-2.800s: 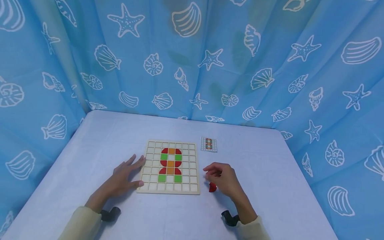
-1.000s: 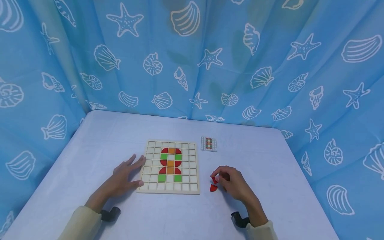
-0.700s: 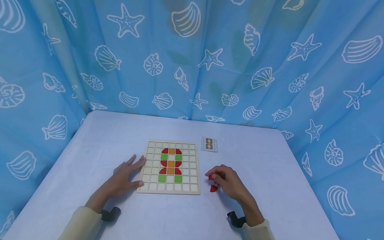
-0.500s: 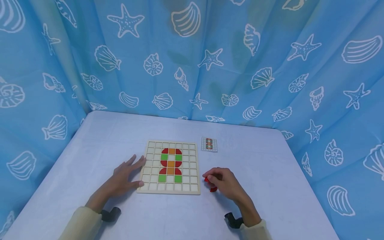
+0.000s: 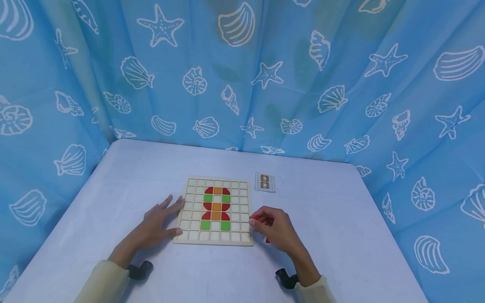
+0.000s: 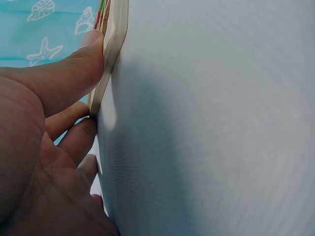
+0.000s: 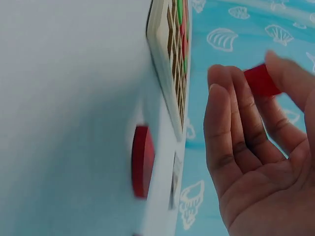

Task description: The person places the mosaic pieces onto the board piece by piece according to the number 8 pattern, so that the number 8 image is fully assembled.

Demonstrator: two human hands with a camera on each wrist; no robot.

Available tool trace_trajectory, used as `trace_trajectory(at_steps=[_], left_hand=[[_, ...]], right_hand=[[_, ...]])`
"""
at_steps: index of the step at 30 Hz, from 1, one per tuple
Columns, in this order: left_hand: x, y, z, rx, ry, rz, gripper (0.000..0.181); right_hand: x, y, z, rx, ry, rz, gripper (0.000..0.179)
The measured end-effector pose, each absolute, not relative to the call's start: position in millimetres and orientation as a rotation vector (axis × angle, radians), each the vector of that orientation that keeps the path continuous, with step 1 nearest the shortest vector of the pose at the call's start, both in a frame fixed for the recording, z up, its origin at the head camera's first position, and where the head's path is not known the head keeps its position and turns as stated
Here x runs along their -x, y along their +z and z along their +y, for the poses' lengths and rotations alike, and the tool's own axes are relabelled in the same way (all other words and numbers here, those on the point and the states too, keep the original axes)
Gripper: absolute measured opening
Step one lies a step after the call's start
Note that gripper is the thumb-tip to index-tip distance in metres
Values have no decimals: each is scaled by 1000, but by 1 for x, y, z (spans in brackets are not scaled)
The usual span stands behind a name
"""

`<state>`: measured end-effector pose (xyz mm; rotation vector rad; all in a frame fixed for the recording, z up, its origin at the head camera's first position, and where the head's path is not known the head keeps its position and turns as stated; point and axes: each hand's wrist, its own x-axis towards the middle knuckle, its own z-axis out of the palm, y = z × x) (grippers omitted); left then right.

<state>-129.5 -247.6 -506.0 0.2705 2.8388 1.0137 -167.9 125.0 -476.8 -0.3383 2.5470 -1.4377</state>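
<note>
A pale wooden grid board [image 5: 213,243] lies on the white table, with red rounded tiles, orange squares [image 5: 216,215] and green squares [image 5: 205,225] set in its middle columns. My left hand [image 5: 153,225] rests along its left edge, fingers spread; the left wrist view shows the thumb [image 6: 81,69] against the rim. At the right edge, my right hand [image 5: 278,229] pinches a red tile [image 7: 263,80] between thumb and finger, raised off the table. Another red tile with a curved side [image 7: 142,162] lies on the table below that hand, mostly hidden in the head view.
A small pattern card [image 5: 265,182] lies beyond the board's right corner, printed with a similar coloured figure. Black wrist cameras [image 5: 141,270] sit on both wrists. A blue curtain with white shells [image 5: 242,84] hangs behind the table.
My right hand has taken a red tile from the table and carried it left to the board's right edge. The left hand and the board have stayed in place.
</note>
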Motion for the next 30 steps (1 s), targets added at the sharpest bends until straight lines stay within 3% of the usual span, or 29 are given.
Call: trace_trajectory(at_steps=[17,30], left_hand=[[129,-506,-248,-272,1019,2841,92],[129,-505,-247,-271,1011,2844,92]], right_hand=[[161,-466,72,544,-1409,2517,11],[156,-468,40,422,-1357,2505,10]])
